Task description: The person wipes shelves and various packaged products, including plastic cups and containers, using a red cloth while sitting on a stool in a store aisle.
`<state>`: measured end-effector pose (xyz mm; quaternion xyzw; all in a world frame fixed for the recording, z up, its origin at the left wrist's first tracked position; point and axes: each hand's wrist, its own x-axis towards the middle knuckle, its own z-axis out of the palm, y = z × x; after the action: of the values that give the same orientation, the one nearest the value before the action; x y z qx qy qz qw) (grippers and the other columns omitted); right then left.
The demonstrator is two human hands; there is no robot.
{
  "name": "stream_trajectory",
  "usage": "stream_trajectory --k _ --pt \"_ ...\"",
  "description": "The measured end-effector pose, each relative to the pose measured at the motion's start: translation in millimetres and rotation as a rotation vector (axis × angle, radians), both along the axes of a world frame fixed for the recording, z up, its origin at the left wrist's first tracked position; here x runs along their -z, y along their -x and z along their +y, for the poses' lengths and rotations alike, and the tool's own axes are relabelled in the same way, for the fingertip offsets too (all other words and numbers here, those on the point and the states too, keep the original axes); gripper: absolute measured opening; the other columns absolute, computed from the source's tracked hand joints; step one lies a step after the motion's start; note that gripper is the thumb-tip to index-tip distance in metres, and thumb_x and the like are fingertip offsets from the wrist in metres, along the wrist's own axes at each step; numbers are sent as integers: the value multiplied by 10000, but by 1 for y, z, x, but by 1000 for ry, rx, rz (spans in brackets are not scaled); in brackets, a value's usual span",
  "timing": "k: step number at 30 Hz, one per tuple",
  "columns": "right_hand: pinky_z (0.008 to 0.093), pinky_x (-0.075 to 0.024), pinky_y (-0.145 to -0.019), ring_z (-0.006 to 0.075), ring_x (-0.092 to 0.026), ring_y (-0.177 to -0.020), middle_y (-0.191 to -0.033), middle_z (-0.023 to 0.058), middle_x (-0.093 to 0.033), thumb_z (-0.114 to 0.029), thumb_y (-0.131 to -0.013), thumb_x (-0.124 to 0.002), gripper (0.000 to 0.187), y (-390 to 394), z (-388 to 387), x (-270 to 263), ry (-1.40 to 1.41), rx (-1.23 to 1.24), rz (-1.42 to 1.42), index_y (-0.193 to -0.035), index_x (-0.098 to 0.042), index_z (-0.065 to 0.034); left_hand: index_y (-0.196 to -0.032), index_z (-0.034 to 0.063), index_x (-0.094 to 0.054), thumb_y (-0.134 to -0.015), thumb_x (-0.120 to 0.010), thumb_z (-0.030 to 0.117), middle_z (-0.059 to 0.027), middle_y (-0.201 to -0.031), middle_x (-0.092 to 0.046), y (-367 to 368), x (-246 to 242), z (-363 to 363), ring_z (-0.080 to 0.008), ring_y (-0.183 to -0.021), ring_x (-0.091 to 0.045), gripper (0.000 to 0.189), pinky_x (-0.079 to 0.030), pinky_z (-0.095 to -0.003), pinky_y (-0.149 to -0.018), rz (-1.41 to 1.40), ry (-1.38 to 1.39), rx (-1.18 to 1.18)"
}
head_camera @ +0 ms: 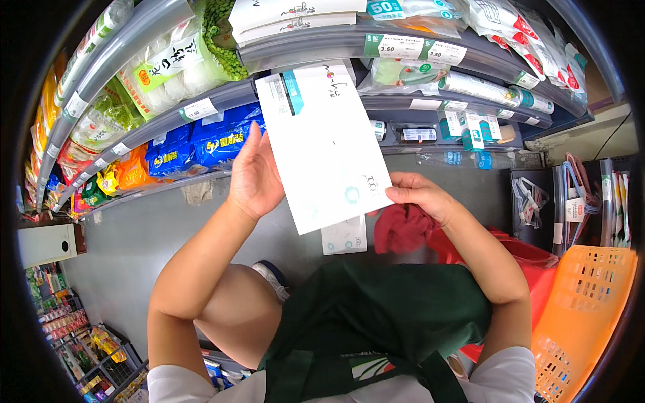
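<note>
A flat white package [327,146] with a teal label and printed writing is tilted in front of the shelves. My right hand [421,195] grips its lower right corner, thumb on top. Along the package's left edge is my left hand [258,174], palm turned inward and thumb raised off the package; its other fingers are hidden behind it. Directly under my right hand is a crumpled dark red cloth [403,229]; whether those fingers also hold it is hard to tell. A similar white package [344,241] shows lower down, partly covered by the upper one.
Shelves with a grey price rail [302,55] curve across the front, holding blue packs [221,141] and bagged goods. To my right stand a red plastic container [524,267] and an orange perforated basket [584,322]. Clothes hangers [574,191] hang beyond them. Grey floor [131,257] lies left.
</note>
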<state>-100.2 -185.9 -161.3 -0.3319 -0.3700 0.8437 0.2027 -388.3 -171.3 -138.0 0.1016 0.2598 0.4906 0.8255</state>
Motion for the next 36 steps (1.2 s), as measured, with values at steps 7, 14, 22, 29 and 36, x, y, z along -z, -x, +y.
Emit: stream_trajectory --k 7,14,22,29,36 --pt "301 -417 -951 194 -620 -972 -1127 145 -624 -266 -846 -662 510 -23 -3 -17 -188 -209 -41 -1226 -528 46 -1390 81 -380 -946 -397 469 -127 -1388 -443 -10 4 -11 -312 -1275 -425 590 -311 -476 -1070 -201 86 152" --pt "367 -510 -841 258 -646 -899 -1002 157 -665 -422 -886 -576 449 -71 28 -37 52 653 167 -1040 -625 -2 -1377 60 -403 -945 -387 448 -146 -1359 -473 -16 -4 -35 -309 -1232 -476 580 -365 -467 -1029 -249 90 247" --pt "328 -455 -906 242 -542 -1102 -1201 103 -558 -88 -733 -749 484 24 22 -55 -1150 694 -445 -1179 -564 -72 -1379 50 -387 -957 -376 419 -160 -1357 -467 -29 4 -45 -312 -1231 -476 561 -373 -460 -1029 -320 99 340" --pt "401 -425 -917 325 -518 -1053 -1192 107 -534 -112 -758 -689 418 42 26 -51 -1626 529 -839 -1164 -591 -113 -1395 52 -345 -958 -373 456 -156 -1372 -444 -27 4 -40 -316 -1257 -444 595 -355 -455 -1047 -203 63 331" --pt "428 -358 -1015 362 -419 -1192 -1290 170 -442 -212 -808 -632 546 79 16 -57 -1663 300 -709 -1281 -452 -9 -1365 107 -403 -952 -347 519 -122 -1339 -483 -26 4 -37 -284 -1224 -481 586 -385 -442 -1026 -243 21 271"
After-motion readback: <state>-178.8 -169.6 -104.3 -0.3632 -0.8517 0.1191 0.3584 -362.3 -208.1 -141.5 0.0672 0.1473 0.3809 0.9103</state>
